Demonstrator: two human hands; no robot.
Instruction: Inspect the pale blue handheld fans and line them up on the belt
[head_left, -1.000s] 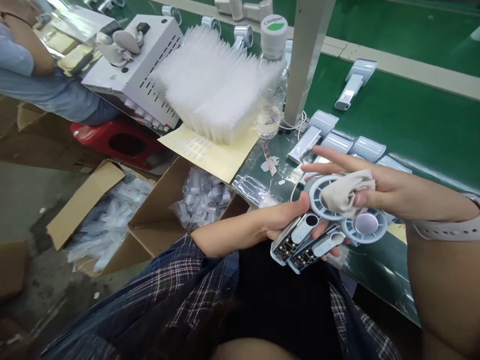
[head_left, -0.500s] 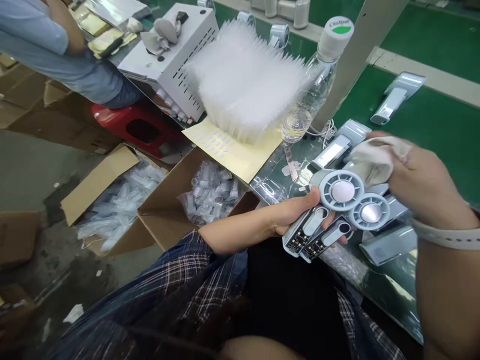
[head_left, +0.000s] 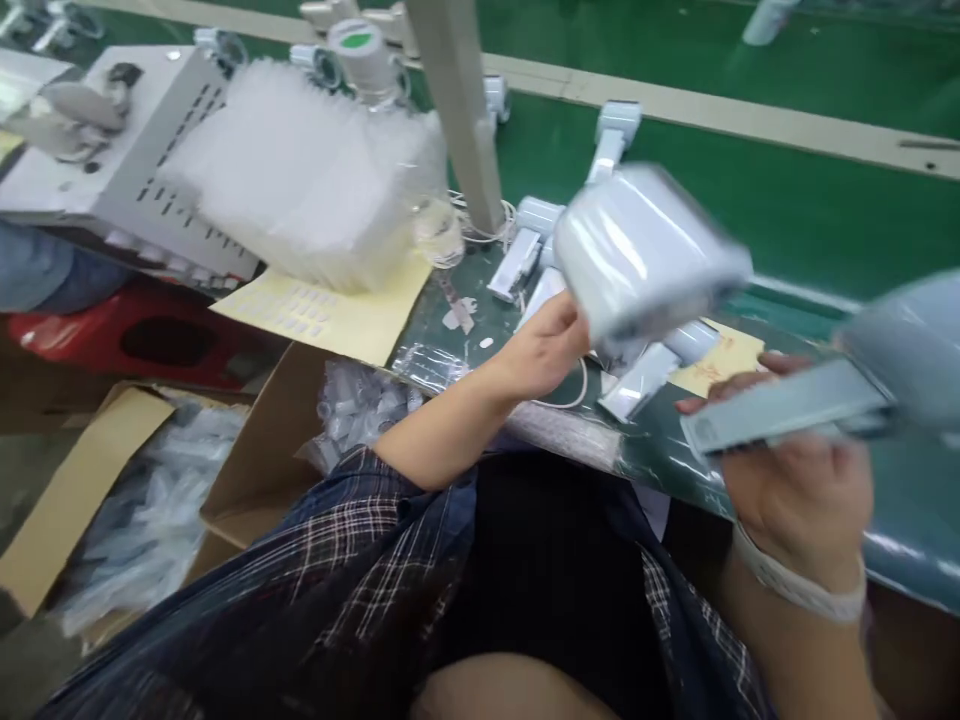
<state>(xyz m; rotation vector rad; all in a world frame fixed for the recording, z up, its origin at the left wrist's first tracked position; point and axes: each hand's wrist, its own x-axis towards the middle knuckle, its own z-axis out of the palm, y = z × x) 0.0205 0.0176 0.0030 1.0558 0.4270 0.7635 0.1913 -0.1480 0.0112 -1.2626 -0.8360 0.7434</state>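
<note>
Two pale-blue devices [head_left: 649, 245] [head_left: 787, 405], one jutting beyond left grip [head_left: 551, 345], one across right grip [head_left: 802, 495]

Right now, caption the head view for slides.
Left hand and right hand each hold a pale-blue device at a green worktable.

I see the left hand [head_left: 547, 345], which held two, now gripping one glossy pale-blue plastic device [head_left: 645, 250]. The right hand [head_left: 799, 490], earlier holding a crumpled off-white cloth, now holds a long-handled pale-blue plastic device [head_left: 795, 400].
</note>
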